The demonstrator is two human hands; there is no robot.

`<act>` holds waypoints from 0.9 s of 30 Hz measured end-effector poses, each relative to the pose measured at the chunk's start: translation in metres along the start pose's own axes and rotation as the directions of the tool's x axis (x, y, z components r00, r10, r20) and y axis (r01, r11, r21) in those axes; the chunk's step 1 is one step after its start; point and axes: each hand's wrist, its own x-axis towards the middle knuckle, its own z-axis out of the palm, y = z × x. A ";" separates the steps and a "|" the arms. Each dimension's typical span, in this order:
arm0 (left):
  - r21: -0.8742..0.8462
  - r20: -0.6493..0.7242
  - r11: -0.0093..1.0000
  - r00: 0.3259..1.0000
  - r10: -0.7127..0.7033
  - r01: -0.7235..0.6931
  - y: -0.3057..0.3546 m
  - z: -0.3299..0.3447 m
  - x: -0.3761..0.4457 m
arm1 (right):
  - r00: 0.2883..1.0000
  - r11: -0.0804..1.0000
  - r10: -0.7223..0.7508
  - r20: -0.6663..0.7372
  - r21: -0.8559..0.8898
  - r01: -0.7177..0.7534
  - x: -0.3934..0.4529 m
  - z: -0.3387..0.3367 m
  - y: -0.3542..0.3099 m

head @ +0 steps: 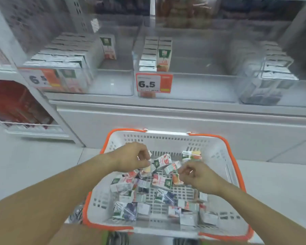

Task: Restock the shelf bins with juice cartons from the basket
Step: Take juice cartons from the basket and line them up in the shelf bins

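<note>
Hands [131,156] [194,174] grip cartons [162,161] over basket [217,152], below bins [113,82].

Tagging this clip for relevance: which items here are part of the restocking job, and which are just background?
Part of the job:
- basket with loose juice cartons
- left hand and right hand, each picking at cartons
- clear shelf bins, partly filled

Background:
- price tag reading 6.5
- red packs on the lower left shelf
</note>
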 end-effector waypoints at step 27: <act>0.440 0.330 0.886 0.890 -0.314 0.149 -0.088 0.152 -0.003 | 0.893 0.798 0.430 0.130 -0.518 -0.308 0.008 0.096 0.094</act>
